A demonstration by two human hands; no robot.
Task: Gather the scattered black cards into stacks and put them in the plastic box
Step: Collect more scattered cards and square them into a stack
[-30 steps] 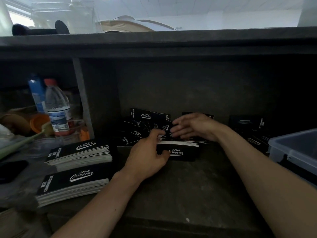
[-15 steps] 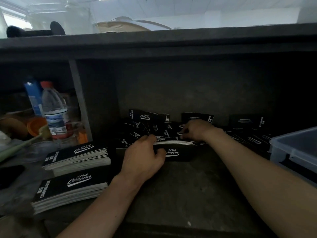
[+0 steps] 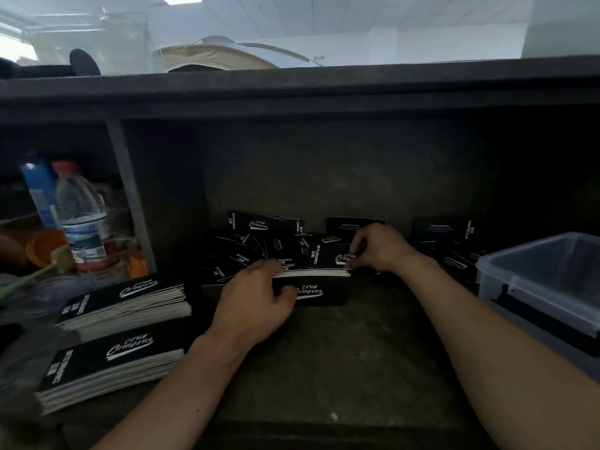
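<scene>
Both hands are on a half-built stack of black cards [image 3: 311, 275] mid-frame. The left hand [image 3: 256, 303] has its fingers curled round the stack's left end, with the thumb across the front. The right hand [image 3: 380, 251] pinches the right end with bent fingertips. Loose black cards [image 3: 259, 241] lie jumbled just behind, against the back wall. A front neat stack [image 3: 110, 365] and a rear neat stack [image 3: 130, 300] sit lower left on the table [image 3: 357, 358]. The open-topped plastic box [image 3: 535, 287] is at the right edge, well apart from the held stack
</scene>
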